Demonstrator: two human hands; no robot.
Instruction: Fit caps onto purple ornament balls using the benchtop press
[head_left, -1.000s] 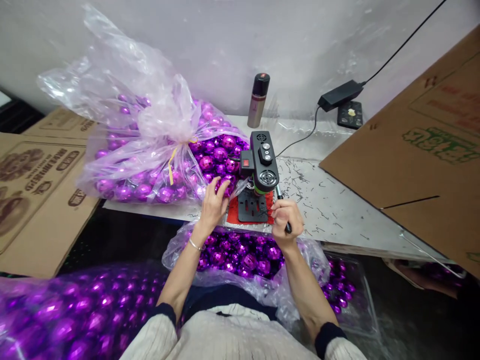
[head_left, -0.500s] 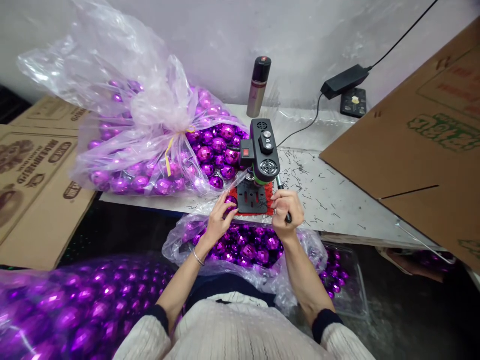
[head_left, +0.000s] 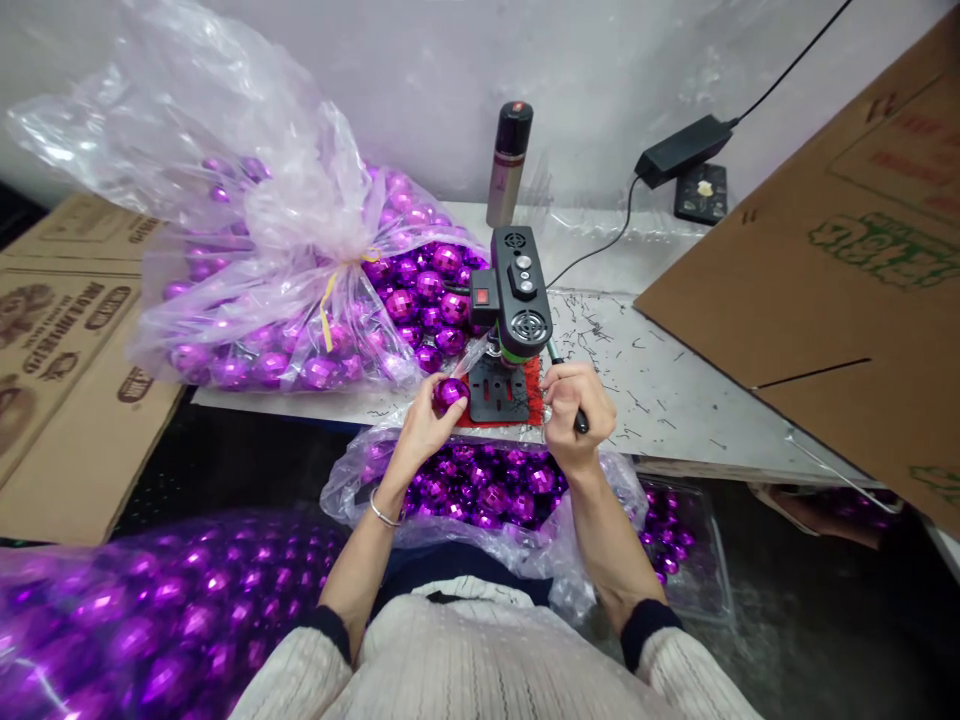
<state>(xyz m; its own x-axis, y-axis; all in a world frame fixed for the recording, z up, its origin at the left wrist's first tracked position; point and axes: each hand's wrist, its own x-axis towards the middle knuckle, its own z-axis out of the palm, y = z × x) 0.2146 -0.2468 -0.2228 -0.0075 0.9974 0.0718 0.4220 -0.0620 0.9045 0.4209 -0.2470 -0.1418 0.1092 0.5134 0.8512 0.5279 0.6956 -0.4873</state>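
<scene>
Between the fingers and thumb of my left hand (head_left: pixel 427 420) is a shiny purple faceted ball ornament (head_left: pixel 449 392). It sits at the left edge of the base of a small black bench drill press (head_left: pixel 523 290), which stands on a red mat (head_left: pixel 534 385). My right hand (head_left: pixel 579 410) is wrapped round the black-ended lever handle (head_left: pixel 581 422) on the machine's right side. Just below the table edge, an open plastic bag (head_left: pixel 345 490) of more purple balls lies in front of my body. The spot under the machine's head is partly hidden.
A tied clear bag (head_left: pixel 292 215) of purple balls fills the left of the table (head_left: pixel 600 400). Behind stand a spray can (head_left: pixel 510 165) and a power adapter (head_left: pixel 684 150). Cardboard boxes (head_left: pixel 810 270) flank both sides. Small dark bits litter the table. A clear bin (head_left: pixel 712 560) stands below right.
My left hand has shifted slightly left, and more of the ball shows in its grip. My right hand stays on the lever, turned a little. The whole view has moved slightly.
</scene>
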